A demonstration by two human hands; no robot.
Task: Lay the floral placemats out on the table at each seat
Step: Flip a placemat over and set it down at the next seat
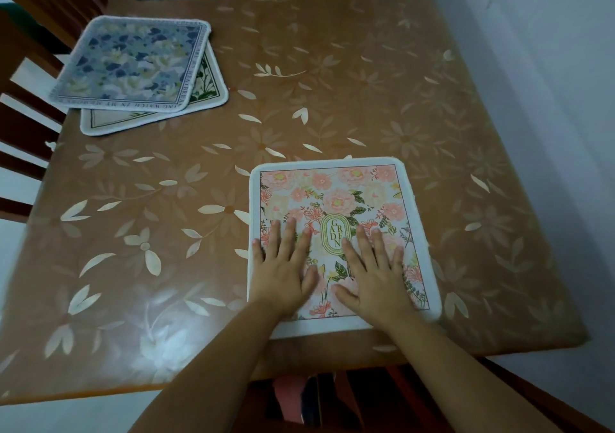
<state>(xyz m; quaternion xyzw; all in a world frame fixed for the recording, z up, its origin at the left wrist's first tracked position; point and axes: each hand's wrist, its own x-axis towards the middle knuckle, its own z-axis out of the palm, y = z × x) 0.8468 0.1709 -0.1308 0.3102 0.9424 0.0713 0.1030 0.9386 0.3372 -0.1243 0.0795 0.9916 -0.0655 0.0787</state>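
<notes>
Pink placemat (336, 199): rounded rectangle, white border, peach blooms, green oval lettered GARDEN; laid flat at the worktop's (349, 76) near edge. It is pressed by the left hand (283, 266) and right hand (376, 273), fingers (289, 236) straight, released. Blue placemat (133, 63), stacked askew on a cream placemat (211, 91), is kept at the worktop's left edge.

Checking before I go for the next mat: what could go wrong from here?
1. The pink mat lies close to the near edge of the glossy table, with the left hand and right hand flat on it. Drawing them back could drag it over the edge.
2. The blue mat lies askew over a second mat. Lifting one may shift the other toward the left edge.
</notes>
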